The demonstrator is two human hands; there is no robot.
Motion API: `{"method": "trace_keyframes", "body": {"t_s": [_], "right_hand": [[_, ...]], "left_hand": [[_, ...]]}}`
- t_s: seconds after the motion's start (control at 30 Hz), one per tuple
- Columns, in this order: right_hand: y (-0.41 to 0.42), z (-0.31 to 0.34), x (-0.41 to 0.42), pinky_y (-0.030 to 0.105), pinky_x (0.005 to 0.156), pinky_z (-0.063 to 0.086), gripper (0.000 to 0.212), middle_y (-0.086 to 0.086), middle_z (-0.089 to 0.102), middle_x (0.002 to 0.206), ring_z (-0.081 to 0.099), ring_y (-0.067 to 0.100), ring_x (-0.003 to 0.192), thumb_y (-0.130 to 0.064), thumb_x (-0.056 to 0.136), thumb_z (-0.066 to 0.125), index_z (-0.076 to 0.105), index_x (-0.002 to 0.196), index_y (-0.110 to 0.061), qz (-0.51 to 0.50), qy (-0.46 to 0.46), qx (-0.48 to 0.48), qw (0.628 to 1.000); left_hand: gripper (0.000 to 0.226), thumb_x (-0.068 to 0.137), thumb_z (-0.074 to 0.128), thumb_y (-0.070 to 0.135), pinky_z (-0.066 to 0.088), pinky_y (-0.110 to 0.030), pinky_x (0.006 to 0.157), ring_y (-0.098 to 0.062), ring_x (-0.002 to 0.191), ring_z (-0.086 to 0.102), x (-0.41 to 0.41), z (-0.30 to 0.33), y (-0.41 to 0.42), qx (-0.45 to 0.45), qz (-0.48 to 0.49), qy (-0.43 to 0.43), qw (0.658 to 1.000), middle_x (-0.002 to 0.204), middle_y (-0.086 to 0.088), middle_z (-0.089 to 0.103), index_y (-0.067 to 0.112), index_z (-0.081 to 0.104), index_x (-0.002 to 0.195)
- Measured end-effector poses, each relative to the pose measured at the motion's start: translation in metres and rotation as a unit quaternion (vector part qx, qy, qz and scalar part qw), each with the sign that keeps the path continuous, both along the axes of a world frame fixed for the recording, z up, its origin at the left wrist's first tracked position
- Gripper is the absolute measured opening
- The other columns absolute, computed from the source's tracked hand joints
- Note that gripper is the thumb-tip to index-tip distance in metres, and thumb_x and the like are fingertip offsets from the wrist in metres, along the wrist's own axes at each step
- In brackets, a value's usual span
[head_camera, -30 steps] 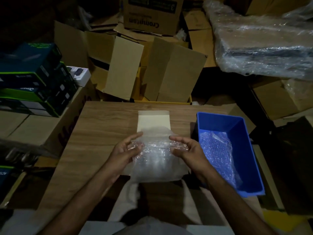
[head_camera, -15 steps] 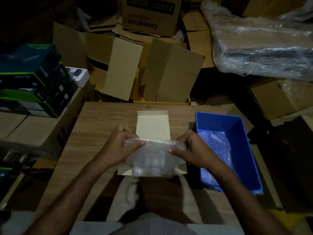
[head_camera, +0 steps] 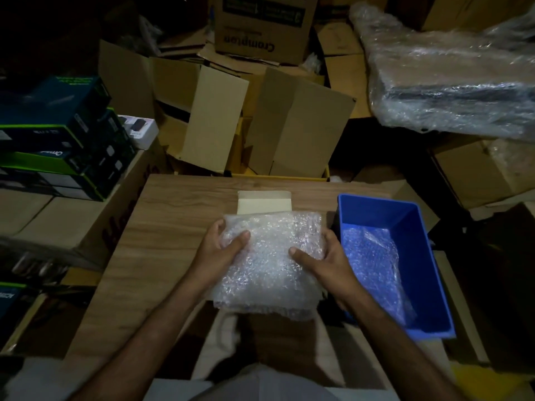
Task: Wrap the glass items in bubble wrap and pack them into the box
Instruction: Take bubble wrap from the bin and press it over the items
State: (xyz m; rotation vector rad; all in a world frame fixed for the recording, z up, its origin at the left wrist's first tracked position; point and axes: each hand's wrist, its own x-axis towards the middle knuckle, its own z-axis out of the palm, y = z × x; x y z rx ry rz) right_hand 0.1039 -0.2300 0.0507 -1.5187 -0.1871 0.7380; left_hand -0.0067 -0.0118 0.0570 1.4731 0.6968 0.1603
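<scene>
**Head view: wrapped bundle held over the box, wrap not secured**

Head camera gives me one dim look down at the wooden table (head_camera: pixel 162 215), and I read the risks from that alone. My left hand (head_camera: pixel 221 250) and right hand (head_camera: pixel 324 263) each clasp a side of the bubble-wrap bundle (head_camera: pixel 269 261), thumbs pressed on its top face and the other fingers curled round its edges. I cannot make out the glass item inside; the wrap is too cloudy and the light too poor, so I cannot say how well it is centred in there.

The bundle sits over the small cardboard box (head_camera: pixel 264 202), of which only the pale far flap shows past the wrap. Just to the right stands the blue bin (head_camera: pixel 417 256) with more bubble wrap (head_camera: pixel 373 261) lying in it.

What worries me:

- I see no tape on the bundle. If either hand lets go, the loose near edge could spring open and the glass could slide out toward the table edge.
- The bundle looks wider than the visible flap. Forcing it down could crush the wrap or stress the glass.
- My thumbs press on the top face; too much squeeze risks cracking whatever is inside.
- In light this low I could misjudge the box opening and catch the bundle on a flap.
</scene>
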Motion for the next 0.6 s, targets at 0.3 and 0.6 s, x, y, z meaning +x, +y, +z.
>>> {"method": "trace_keyframes", "body": {"t_s": [0.3, 0.6], "right_hand": [[-0.016, -0.009, 0.000, 0.035, 0.111, 0.045, 0.078, -0.024, 0.054, 0.144, 0.050, 0.004, 0.136, -0.021, 0.074, 0.090, 0.056, 0.140, -0.043, 0.091, -0.151, -0.028, 0.984], [-0.010, -0.012, 0.015, 0.017, 0.095, 0.047, 0.029, -0.003, 0.060, 0.114, 0.052, 0.002, 0.108, -0.030, 0.072, 0.090, 0.077, 0.098, -0.035, 0.151, -0.279, -0.197, 0.928]], "left_hand": [[0.072, 0.080, 0.079, 0.012, 0.048, -0.020, 0.101, 0.011, 0.127, 0.050, -0.016, 0.001, 0.004, -0.031, -0.133, -0.053, 0.989, 0.143, 0.026, 0.049, 0.039, 0.053, 0.141], [0.029, 0.074, 0.087, 0.035, 0.054, -0.037, 0.096, -0.008, 0.111, 0.054, -0.013, -0.013, 0.017, 0.293, -0.200, 0.042, 0.934, 0.118, 0.005, 0.051, 0.033, 0.078, 0.101]]}}
